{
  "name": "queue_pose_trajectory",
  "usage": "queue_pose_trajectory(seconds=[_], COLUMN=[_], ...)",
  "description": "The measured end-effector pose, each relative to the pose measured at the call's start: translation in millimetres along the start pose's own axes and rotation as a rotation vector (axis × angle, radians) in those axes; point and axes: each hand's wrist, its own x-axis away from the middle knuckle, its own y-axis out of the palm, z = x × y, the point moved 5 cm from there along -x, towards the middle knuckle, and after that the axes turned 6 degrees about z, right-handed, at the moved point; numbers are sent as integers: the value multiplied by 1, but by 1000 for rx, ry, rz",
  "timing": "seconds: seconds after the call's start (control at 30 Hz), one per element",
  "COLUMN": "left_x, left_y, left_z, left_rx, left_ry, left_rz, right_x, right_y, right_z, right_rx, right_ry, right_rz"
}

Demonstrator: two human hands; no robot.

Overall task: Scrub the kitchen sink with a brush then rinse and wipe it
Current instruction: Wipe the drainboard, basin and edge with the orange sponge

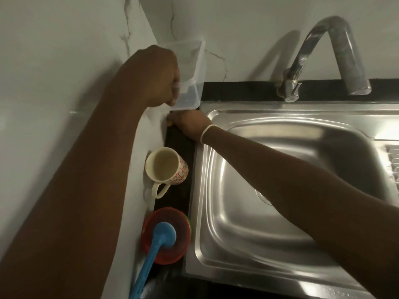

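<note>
The steel sink (248, 223) fills the right half of the head view, its basin bare around the drain. My left hand (157, 76) holds a clear plastic container (192, 76) lifted and tilted above the back left corner of the counter. My right hand (190, 124), with a white band on the wrist, reaches across the sink's rim to the black counter strip under that container; its fingers are hidden, so I cannot tell what they hold. A blue long-handled brush (159, 240) lies with its head in a red bowl (166, 236) at the front left.
A cream mug with red flowers (166, 167) lies on its side on the black counter strip (179, 143) left of the sink. The chrome tap (323, 59) arches over the back rim. A white marble wall runs along the left and back.
</note>
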Motion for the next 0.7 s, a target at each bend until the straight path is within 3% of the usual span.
queue_pose_trajectory(seconds=[0.07, 0.17, 0.4, 0.7], left_x=[6, 16, 17, 1], left_y=[9, 26, 50, 96], left_z=[3, 2, 9, 19], left_rx=[-29, -90, -147, -211], left_ry=[-13, -46, -88, -62], left_rz=[29, 39, 21, -72], right_x=[-9, -22, -6, 51], right_y=[-10, -29, -80, -115], right_z=[17, 30, 62, 123], right_rx=[-153, -193, 169, 274], right_ry=[257, 407, 331, 526], right_rz=[93, 128, 251, 472])
